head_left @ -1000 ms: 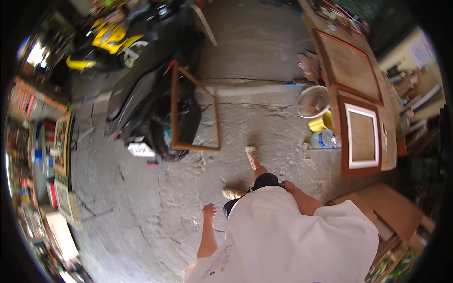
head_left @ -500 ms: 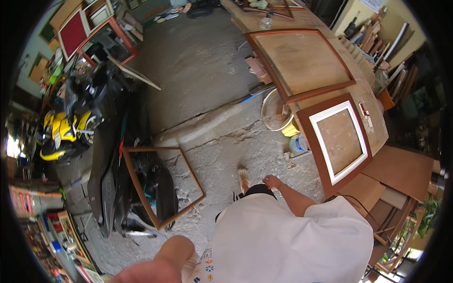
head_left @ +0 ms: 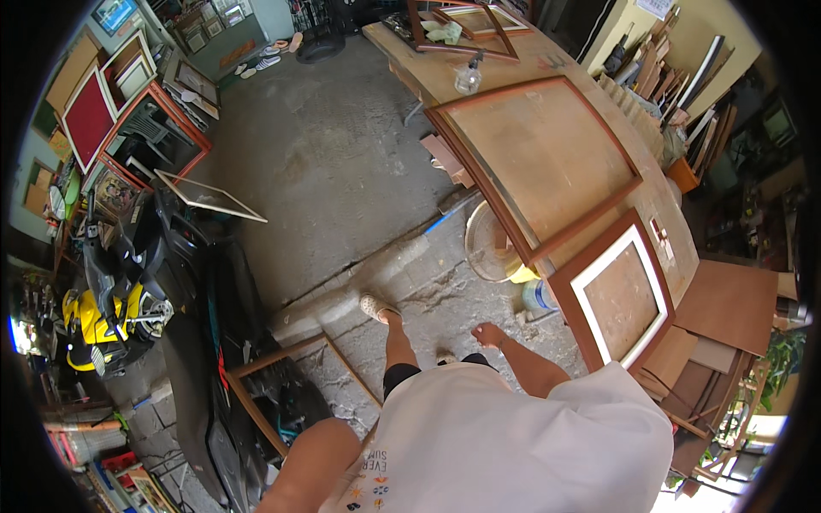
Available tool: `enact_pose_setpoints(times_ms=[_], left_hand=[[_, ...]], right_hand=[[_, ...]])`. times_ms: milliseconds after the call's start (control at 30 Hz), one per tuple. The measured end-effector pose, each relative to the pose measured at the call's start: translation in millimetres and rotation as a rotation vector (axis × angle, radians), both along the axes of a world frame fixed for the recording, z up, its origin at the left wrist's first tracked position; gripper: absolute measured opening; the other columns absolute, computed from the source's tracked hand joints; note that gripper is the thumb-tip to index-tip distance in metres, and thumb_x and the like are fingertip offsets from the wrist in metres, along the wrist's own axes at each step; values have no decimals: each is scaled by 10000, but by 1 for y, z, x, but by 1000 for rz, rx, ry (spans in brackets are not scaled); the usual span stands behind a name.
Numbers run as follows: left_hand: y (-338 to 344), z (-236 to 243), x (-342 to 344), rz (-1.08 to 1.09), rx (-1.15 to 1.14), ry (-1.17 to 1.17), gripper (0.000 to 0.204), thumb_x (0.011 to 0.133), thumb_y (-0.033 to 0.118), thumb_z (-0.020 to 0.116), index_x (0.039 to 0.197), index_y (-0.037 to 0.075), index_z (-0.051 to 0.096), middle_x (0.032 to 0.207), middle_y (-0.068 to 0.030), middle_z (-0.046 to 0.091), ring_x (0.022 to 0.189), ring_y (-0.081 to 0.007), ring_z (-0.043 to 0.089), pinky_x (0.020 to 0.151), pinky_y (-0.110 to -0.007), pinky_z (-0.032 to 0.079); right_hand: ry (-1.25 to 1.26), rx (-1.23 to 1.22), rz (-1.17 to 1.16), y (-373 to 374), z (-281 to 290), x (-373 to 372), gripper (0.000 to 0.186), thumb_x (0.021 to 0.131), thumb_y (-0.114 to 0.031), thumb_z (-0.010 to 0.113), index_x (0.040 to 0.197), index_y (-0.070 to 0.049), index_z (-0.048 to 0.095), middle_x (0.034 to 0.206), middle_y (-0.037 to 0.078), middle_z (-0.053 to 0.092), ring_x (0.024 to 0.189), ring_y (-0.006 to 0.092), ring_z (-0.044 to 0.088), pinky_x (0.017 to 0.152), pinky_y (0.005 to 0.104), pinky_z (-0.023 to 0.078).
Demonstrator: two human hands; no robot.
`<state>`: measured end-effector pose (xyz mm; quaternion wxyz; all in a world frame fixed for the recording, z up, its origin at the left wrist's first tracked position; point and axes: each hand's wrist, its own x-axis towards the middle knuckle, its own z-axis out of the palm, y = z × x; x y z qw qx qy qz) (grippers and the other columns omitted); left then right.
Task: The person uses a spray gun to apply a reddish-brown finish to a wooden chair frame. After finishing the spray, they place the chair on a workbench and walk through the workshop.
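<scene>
My right hand [head_left: 487, 335] hangs low in front of my body, its fingers curled with nothing visible in them. It touches nothing and is nearest to the workbench's near end. There lies a broad brown frame [head_left: 575, 309] with a white inner border. Beyond it, a larger red-brown frame [head_left: 481, 175] rests flat on the workbench [head_left: 556, 58]. On my left, the bent arm shows at the lower edge, while its hand is out of sight. Partly behind that arm, a thin wooden frame [head_left: 278, 356] stands tilted beside a black motorcycle [head_left: 192, 376].
A clear spray bottle [head_left: 468, 79] and more frames stand at the bench's far end. Beneath its edge are a round bucket [head_left: 473, 248] and a blue-tinted container [head_left: 537, 295]. A low concrete step [head_left: 342, 286] crosses the floor. A yellow motorcycle [head_left: 81, 321] is farther left.
My left foot has come forward into view near the step. The view has shifted, showing more of the far floor and wall. My left hand has left the picture; my right stays low.
</scene>
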<state>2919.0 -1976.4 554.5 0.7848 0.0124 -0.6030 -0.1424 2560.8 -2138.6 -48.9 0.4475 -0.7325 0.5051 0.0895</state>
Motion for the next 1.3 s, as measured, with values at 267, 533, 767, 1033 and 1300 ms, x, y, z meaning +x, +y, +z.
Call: enact_pose_setpoints(times_ms=[267, 533, 767, 1033, 1300], left_hand=[[-222, -34, 78, -502, 830, -388, 515, 813, 312, 737, 1228, 47, 587, 794, -36, 615, 552, -155, 560, 488, -312, 443], [-293, -12, 43, -119, 323, -765, 294, 754, 326, 678, 780, 47, 588, 676, -118, 609, 643, -322, 632, 589, -425, 481], [-418, -112, 195, -1, 760, -749, 294, 838, 341, 641, 862, 55, 576, 683, -126, 595, 633, -348, 615, 557, -439, 475], [-510, -266, 429, 418, 1340, -841, 362, 876, 397, 614, 1147, 159, 641, 858, -158, 676, 758, -371, 646, 682, -469, 499], [-557, -284, 600, 755, 1691, -774, 278, 872, 386, 616, 976, 130, 650, 781, -164, 663, 750, -359, 643, 666, -458, 500]], right_hand=[[70, -74, 238, -48, 17, 61, 240, 901, -243, 539, 809, -53, 652, 737, 141, 650, 689, 248, 628, 632, 422, 491], [1, 12, -280, -148, 56, 244, 355, 878, -333, 591, 975, -6, 690, 933, 211, 693, 917, 326, 669, 790, 402, 508], [-62, 221, -289, -263, 65, 366, 475, 919, -394, 556, 1132, 24, 633, 1033, 197, 679, 974, 279, 654, 848, 378, 498], [-843, 1148, -531, -475, 224, 596, 527, 948, -443, 505, 1224, -1, 583, 1109, 174, 656, 1019, 256, 633, 876, 378, 485], [-437, 644, 794, -620, 302, 844, 559, 946, -464, 527, 1289, -23, 529, 1262, 138, 580, 1165, 221, 540, 980, 334, 419]])
